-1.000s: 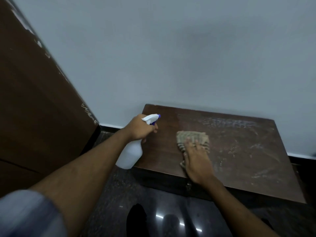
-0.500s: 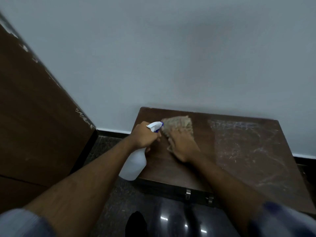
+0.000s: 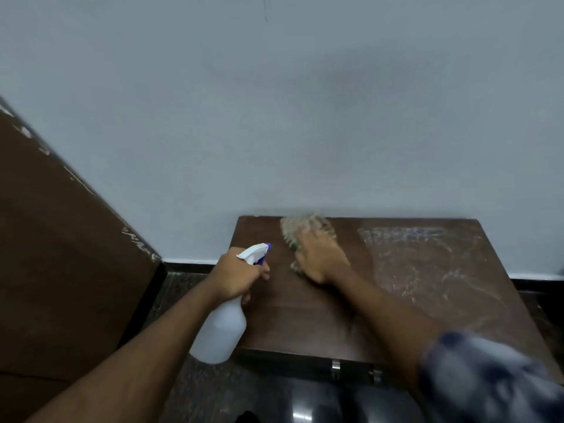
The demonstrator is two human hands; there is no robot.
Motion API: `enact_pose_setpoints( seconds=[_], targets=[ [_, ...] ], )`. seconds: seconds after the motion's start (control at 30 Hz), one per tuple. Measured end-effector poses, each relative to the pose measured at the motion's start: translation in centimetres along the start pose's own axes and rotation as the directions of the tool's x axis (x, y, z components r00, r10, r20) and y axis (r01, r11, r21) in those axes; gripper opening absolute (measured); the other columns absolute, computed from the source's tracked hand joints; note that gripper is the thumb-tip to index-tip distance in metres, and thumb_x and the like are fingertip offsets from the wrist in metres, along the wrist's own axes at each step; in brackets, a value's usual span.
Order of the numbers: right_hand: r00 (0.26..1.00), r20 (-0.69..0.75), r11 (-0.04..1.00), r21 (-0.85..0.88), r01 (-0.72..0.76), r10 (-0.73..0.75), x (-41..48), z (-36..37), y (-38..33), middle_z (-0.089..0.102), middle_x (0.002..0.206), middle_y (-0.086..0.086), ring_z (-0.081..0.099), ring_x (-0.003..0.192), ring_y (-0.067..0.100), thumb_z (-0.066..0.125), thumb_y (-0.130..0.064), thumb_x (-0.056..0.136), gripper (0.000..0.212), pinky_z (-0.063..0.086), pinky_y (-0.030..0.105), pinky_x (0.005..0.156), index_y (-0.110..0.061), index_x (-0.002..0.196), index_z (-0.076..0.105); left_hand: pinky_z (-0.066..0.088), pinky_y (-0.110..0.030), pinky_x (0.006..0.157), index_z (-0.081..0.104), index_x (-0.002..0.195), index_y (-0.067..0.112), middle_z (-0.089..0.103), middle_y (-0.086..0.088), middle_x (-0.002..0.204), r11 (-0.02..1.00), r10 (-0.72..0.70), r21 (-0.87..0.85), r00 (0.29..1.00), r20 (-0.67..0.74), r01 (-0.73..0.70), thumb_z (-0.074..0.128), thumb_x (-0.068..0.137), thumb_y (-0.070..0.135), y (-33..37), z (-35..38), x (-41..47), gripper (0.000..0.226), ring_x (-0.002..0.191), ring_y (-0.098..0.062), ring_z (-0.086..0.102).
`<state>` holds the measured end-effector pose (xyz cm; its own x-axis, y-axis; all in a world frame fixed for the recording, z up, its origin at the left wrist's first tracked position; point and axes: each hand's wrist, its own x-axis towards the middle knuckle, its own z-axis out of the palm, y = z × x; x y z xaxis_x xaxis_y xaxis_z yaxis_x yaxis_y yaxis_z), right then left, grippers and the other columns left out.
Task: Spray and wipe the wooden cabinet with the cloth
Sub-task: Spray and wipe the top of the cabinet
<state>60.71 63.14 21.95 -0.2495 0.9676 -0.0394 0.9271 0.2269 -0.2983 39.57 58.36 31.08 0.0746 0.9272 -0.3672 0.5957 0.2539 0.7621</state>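
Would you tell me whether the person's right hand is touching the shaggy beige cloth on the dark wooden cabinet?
Touching. The head view shows the right hand lying on the shaggy beige cloth, which sticks out beyond its fingers, though blurred.

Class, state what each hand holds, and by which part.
The left hand grips the bottle by its neck. The right hand holds nothing: it presses flat on the cloth on the cabinet.

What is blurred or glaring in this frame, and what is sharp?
Head view: motion blur smears the cloth, right hand and right sleeve; the left hand and spray bottle are sharper; light is dim; pale streaks glint on the cabinet, and the floor shows bright reflections.
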Motion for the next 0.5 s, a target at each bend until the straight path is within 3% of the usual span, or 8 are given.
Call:
enact_pose_setpoints(
  seconds=[0.07,0.13,0.2,0.27,0.4,0.5],
  targets=[
    [0.983,0.069,0.985,0.034,-0.170,0.168,1.3,-0.9,1.0,0.004,0.168,0.003,-0.003,0.155,0.028,0.034,-0.039,0.101,0.067,0.001,0.044,0.125,-0.017,0.161,0.014,0.050,-0.032,0.044,0.077,0.089,0.006,0.081,-0.006,0.088,1.000,0.003,0.019,1.000,0.012,-0.004,0.062,0.091,0.004,-0.2,0.8,-0.3,0.015,0.050,-0.036,0.059],
    [0.989,0.070,0.989,0.065,-0.133,0.129,-0.6,-0.6,-0.1,0.004,0.168,0.001,-0.003,0.155,0.027,0.039,-0.040,0.100,0.071,0.002,0.046,0.124,-0.017,0.161,0.011,0.051,-0.033,0.046,0.078,0.087,0.010,0.080,-0.008,0.089,0.999,0.014,0.043,0.999,0.050,-0.016,0.063,0.089,0.006,0.4,1.8,-0.5,0.015,0.048,-0.034,0.061],
    [0.993,0.072,0.991,0.093,-0.097,0.090,-5.4,-0.2,-0.7,0.011,0.168,0.000,0.002,0.155,0.025,0.040,-0.041,0.099,0.070,0.005,0.044,0.124,-0.019,0.161,0.016,0.051,-0.032,0.048,0.076,0.091,0.005,0.077,-0.023,0.093,1.000,0.013,0.014,0.997,0.077,-0.014,0.065,0.086,0.013,1.7,2.6,-0.6,0.014,0.041,-0.032,0.059],
    [0.979,-0.008,0.976,0.085,-0.201,0.203,-11.1,0.4,0.5,0.017,0.166,0.002,0.010,0.154,0.026,0.036,-0.043,0.094,0.071,0.012,0.043,0.124,-0.019,0.159,0.022,0.049,-0.029,0.049,0.074,0.095,0.001,0.075,-0.029,0.100,0.999,0.028,-0.024,0.995,0.097,-0.026,0.066,0.082,0.019,3.2,3.7,-0.1,0.024,0.036,-0.030,0.056],
    [0.834,-0.166,0.850,0.096,-0.518,0.527,-16.4,0.2,6.0,0.021,0.166,0.004,0.013,0.153,0.028,0.035,-0.039,0.096,0.067,0.020,0.047,0.123,-0.016,0.158,0.026,0.049,-0.029,0.048,0.076,0.091,0.007,0.080,-0.010,0.099,0.998,0.070,-0.018,0.985,0.156,-0.068,0.062,0.086,0.012,6.3,7.2,1.5,0.015,0.037,-0.029,0.055],
    [0.827,-0.174,0.845,0.076,-0.530,0.534,-16.4,0.4,7.8,0.022,0.165,0.003,0.011,0.154,0.028,0.035,-0.038,0.099,0.064,0.018,0.047,0.123,-0.017,0.158,0.027,0.048,-0.029,0.047,0.073,0.087,0.005,0.080,-0.013,0.087,0.998,0.065,0.014,0.983,0.170,-0.069,0.060,0.086,0.010,8.2,9.7,2.2,0.014,0.036,-0.027,0.053]
  ],
)
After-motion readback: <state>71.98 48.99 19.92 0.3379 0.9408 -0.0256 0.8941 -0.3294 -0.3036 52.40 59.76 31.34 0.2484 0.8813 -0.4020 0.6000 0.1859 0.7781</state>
